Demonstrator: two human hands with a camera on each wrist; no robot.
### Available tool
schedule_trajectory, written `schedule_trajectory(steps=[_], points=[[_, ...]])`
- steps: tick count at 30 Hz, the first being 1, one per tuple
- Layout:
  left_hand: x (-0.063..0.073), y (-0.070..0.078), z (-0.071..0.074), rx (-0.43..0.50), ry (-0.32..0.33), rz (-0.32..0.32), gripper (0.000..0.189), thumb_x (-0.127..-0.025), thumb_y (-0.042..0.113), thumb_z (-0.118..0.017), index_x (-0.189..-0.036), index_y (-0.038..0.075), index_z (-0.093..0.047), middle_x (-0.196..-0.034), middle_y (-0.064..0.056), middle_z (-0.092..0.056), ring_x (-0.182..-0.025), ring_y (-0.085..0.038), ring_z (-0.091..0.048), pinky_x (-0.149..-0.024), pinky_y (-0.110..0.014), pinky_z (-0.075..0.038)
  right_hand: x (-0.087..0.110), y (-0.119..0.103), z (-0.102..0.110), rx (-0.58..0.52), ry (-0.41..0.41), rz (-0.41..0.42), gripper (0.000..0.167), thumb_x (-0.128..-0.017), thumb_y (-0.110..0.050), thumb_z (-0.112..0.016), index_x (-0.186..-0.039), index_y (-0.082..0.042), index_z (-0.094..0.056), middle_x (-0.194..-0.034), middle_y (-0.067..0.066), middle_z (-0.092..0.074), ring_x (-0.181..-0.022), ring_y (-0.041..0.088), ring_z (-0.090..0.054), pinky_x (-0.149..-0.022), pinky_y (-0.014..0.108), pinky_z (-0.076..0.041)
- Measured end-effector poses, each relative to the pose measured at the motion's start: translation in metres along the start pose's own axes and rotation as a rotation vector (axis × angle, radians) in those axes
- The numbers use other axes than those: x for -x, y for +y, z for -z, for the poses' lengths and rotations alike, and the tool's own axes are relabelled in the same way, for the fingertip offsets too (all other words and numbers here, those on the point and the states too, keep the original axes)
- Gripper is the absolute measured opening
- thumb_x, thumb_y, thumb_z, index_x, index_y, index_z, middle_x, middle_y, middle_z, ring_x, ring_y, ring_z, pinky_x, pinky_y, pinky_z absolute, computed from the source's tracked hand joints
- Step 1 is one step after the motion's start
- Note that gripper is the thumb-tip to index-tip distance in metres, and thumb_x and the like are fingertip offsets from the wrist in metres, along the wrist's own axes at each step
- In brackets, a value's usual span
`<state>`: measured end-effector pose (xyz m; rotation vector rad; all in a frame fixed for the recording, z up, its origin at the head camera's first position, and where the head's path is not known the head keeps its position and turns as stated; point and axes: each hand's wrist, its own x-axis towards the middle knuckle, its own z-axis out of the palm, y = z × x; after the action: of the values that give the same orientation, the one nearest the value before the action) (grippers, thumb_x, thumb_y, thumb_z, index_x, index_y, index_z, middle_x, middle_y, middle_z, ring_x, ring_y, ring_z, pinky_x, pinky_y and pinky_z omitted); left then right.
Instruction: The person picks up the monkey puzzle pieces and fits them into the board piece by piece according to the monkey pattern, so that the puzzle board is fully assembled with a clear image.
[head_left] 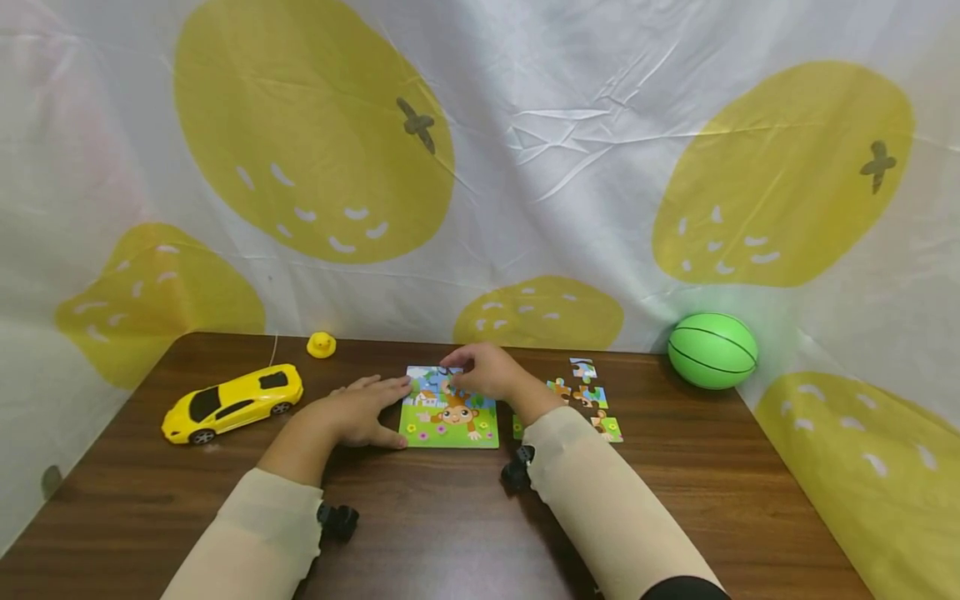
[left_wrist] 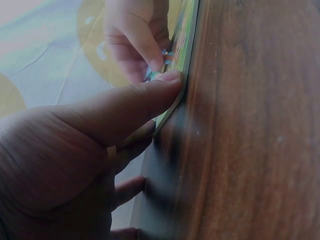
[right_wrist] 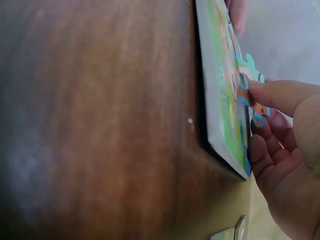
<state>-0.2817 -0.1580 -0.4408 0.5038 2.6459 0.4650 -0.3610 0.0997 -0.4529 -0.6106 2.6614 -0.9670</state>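
Note:
A jigsaw puzzle board [head_left: 435,437] with a monkey on green grass lies flat on the table. My left hand [head_left: 363,412] rests along its left side, fingers spread and fairly straight. In the left wrist view the left thumb lies on the board's corner edge. Over the upper part of the picture, my right hand [head_left: 489,372] pinches a small puzzle piece [right_wrist: 259,109] between thumb and fingers. Blue and orange show on this piece in the right wrist view, where it stands tilted just over the board's surface. The right fingers hide part of the picture's top right.
Several loose puzzle pieces [head_left: 592,396] lie right of the board, some partly behind the right forearm. A yellow toy car [head_left: 236,402] and a small yellow duck [head_left: 321,344] are to the left. A green ball [head_left: 712,350] sits at the back right, against the patterned cloth [head_left: 540,200].

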Motion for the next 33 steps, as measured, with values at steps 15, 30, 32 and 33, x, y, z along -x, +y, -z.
schedule_trajectory(steps=[15, 30, 32, 33], points=[[0.0003, 0.0012, 0.0002, 0.003, -0.004, 0.009, 0.096, -0.092, 0.056, -0.079, -0.170, 0.024, -0.033, -0.181, 0.002, -0.024, -0.167, -0.044, -0.015, -0.125, -0.083, -0.013, -0.0053, 0.0000, -0.0051, 0.075, -0.035, -0.014, 0.030, -0.101, -0.020, -0.074, -0.131, -0.017, -0.077, -0.131, 0.003, -0.073, -0.108, 0.017, -0.070, -0.098, 0.040, -0.061], [-0.0001, 0.0011, 0.0012, -0.002, -0.022, 0.012, 0.097, -0.092, 0.058, -0.079, -0.171, 0.025, -0.031, -0.181, 0.002, -0.022, -0.168, -0.044, -0.013, -0.126, -0.082, -0.012, -0.0069, -0.0022, -0.0039, 0.017, -0.100, -0.058, 0.025, -0.102, -0.019, -0.075, -0.127, -0.016, -0.080, -0.116, 0.003, -0.076, -0.086, 0.014, -0.075, -0.079, 0.033, -0.065], [-0.0007, 0.0006, 0.0008, -0.002, -0.021, 0.017, 0.097, -0.092, 0.057, -0.079, -0.171, 0.026, -0.031, -0.181, 0.003, -0.021, -0.168, -0.043, -0.013, -0.126, -0.081, -0.012, -0.0075, -0.0041, -0.0039, 0.026, -0.097, -0.066, 0.025, -0.102, -0.019, -0.075, -0.126, -0.017, -0.080, -0.112, 0.001, -0.080, -0.085, 0.013, -0.076, -0.079, 0.034, -0.065], [-0.0008, 0.0004, 0.0007, -0.003, -0.017, 0.011, 0.097, -0.093, 0.057, -0.079, -0.171, 0.025, -0.031, -0.181, 0.002, -0.022, -0.168, -0.044, -0.013, -0.126, -0.082, -0.013, -0.0077, -0.0049, -0.0040, 0.027, -0.095, -0.069, 0.025, -0.102, -0.019, -0.075, -0.126, -0.017, -0.080, -0.110, 0.002, -0.081, -0.084, 0.013, -0.076, -0.078, 0.034, -0.065]])
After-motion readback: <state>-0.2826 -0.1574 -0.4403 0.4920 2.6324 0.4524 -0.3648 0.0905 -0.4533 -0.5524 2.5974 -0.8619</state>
